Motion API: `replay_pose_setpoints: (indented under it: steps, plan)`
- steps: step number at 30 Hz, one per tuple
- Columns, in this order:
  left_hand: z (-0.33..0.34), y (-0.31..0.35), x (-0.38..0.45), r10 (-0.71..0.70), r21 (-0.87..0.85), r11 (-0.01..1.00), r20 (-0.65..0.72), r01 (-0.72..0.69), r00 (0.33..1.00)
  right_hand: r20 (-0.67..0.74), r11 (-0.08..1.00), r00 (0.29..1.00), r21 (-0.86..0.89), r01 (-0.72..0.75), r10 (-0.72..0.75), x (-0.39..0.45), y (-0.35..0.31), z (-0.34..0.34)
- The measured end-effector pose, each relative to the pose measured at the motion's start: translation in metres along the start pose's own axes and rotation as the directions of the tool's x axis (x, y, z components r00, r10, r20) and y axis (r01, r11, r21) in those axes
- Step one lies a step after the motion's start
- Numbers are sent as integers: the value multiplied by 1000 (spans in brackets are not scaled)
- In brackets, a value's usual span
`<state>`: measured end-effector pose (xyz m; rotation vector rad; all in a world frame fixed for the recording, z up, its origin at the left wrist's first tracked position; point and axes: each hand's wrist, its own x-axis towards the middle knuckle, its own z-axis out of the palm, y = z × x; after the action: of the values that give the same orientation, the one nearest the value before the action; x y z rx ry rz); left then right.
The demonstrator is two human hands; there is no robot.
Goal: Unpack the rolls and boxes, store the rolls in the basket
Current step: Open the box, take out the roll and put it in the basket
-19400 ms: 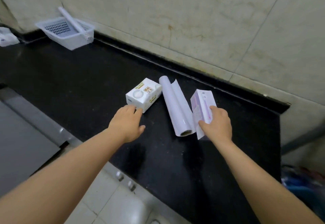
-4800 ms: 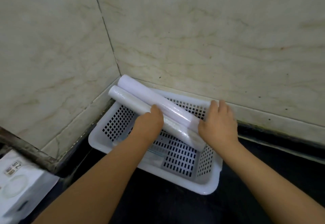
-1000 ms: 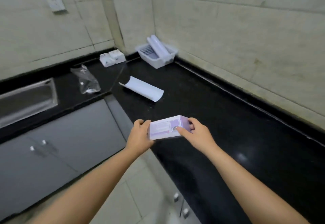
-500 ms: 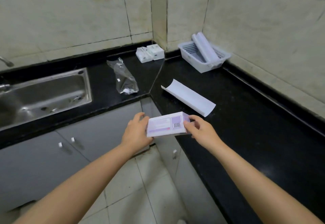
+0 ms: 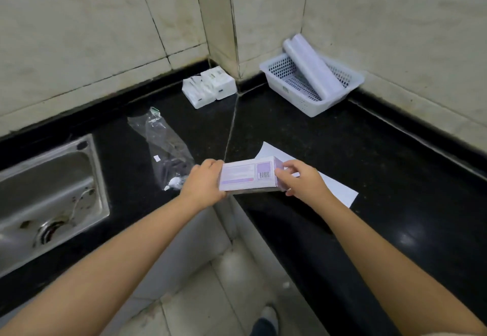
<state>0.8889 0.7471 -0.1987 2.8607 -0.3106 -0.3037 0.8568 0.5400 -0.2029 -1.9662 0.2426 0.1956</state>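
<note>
So you've got the purple-and-white box [image 5: 249,175] pinched between both hands over the inner corner of the black countertop [image 5: 369,156]: your left hand [image 5: 204,183] wraps its left end, your right hand [image 5: 299,181] grips the barcode end with fingers curled over the top. A white sheet [image 5: 334,186] lies right under it. Further back, two rolls [image 5: 311,65] sit slanted in the white basket [image 5: 308,103] by the wall. Two small white boxes [image 5: 208,86] sit in the corner, a crumpled clear plastic bag [image 5: 163,140] beside the steel sink [image 5: 50,193].
</note>
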Motion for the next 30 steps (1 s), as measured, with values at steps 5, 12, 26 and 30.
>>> replay_pose_setpoints:
  steps: [5,12,26,30]
  plan:
    - [-13,-12,61,96,65,993,73,-101,993,46,995,994,30,-97,96,41,1,-2]
    - [-20,-7,152,346,168,911,187,-377,919,-135,955,966,230,-188,222,78,1,0]
    - [9,4,229,594,208,687,393,-697,702,-325,890,842,312,-334,430,88,6,5]
    - [14,-5,232,561,182,724,405,-665,722,-327,892,835,255,-372,442,102,1,11]
